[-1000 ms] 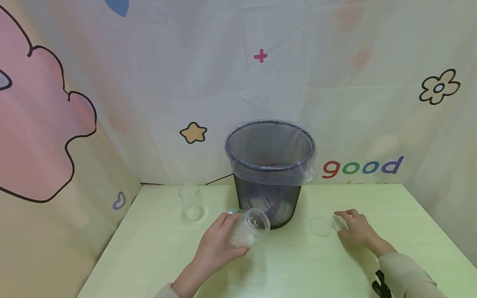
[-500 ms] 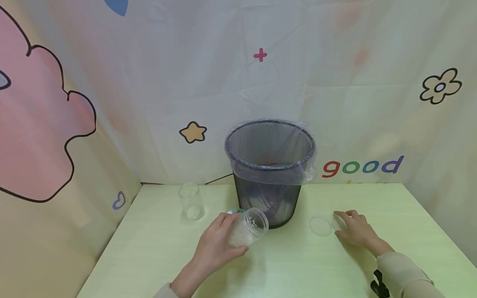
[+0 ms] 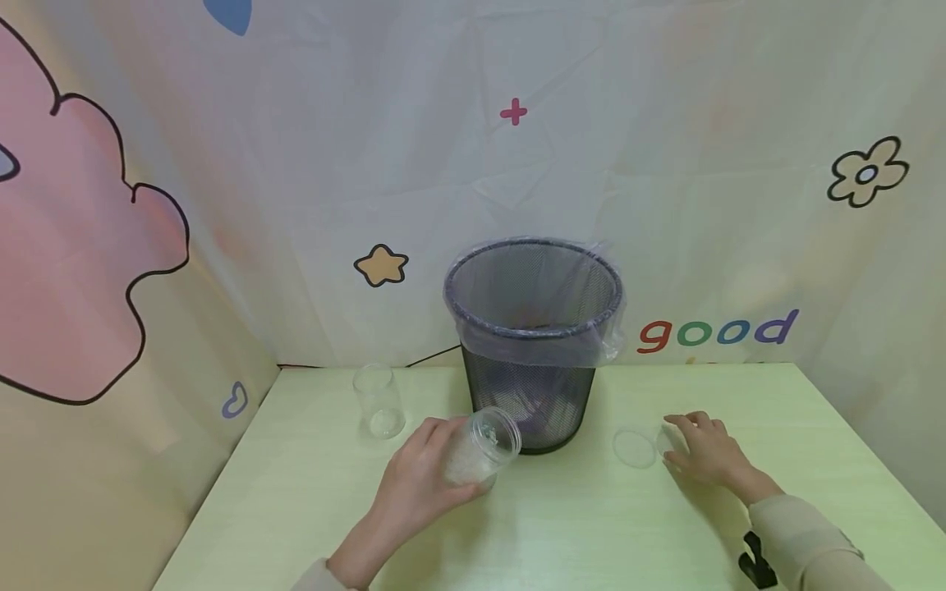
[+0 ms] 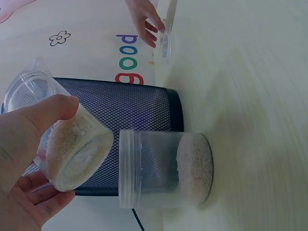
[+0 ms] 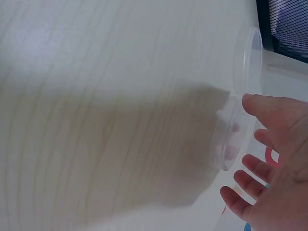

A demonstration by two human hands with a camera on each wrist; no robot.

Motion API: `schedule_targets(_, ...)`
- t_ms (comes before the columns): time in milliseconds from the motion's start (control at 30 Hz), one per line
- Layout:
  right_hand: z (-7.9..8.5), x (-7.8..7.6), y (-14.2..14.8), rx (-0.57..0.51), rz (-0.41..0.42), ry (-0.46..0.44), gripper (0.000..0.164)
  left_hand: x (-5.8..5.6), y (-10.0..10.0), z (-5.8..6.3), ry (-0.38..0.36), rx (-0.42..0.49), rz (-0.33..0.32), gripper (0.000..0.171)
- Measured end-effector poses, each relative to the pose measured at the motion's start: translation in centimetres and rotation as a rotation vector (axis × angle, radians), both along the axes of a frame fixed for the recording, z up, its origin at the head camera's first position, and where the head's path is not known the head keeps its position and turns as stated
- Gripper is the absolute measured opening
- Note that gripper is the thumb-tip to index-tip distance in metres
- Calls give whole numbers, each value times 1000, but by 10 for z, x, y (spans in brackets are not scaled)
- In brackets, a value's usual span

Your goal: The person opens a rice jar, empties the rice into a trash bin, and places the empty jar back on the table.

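In the head view my left hand (image 3: pixel 417 476) grips a clear plastic jar (image 3: pixel 476 451), tilted with its mouth up and to the right. White rice-like grains lie inside it, also visible in the left wrist view. A second clear jar (image 4: pixel 161 168) stands upright on the table beside it, with grains in its bottom; my left hand mostly hides it in the head view. My right hand (image 3: pixel 709 455) is at a clear round lid (image 5: pixel 228 137), fingers apart and loosely bent. Its thumb is at the lid's edge; I cannot tell whether it touches. Another clear lid (image 3: pixel 634 449) lies alongside.
A black mesh bin (image 3: pixel 532 402) with a clear liner stands at the back middle, just beyond the left hand. A clear, glass-like container (image 3: pixel 380 402) stands at the back left. A printed curtain (image 3: pixel 665 205) hangs behind the table (image 3: pixel 584 533).
My left hand has shifted slightly left with the tilted jar. The green edge behind that hand is now out of sight. My right hand has stayed nearly still by the lid.
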State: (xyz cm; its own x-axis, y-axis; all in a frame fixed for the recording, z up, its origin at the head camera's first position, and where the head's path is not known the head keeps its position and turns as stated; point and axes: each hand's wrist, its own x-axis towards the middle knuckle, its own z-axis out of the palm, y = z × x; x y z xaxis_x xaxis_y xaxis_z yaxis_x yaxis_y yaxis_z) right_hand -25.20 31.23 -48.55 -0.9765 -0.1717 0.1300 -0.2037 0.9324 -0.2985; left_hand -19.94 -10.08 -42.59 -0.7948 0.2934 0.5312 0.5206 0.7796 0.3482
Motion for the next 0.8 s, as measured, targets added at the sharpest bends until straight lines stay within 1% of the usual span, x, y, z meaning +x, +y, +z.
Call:
schedule_targets(167,3,-2,-1,12,16,66,46,-1,-7,5,-8,-2,7,76)
schedule_targets(300,7,-6,-1,18,34,128,40,-3,-14,9,5,-4,8,75)
schedule_targets(400,12,-8,-2,11,39,154,35,-6,-20,12,23,-6,11,76)
schedule_targets(567,25,-11,-4,-7,52,202,26,-11,-30,19,57,-15,31,77)
schedule_targets(800,47,-18,-8,-5,69,266,21,-17,-41,36,76,-43,46,75)
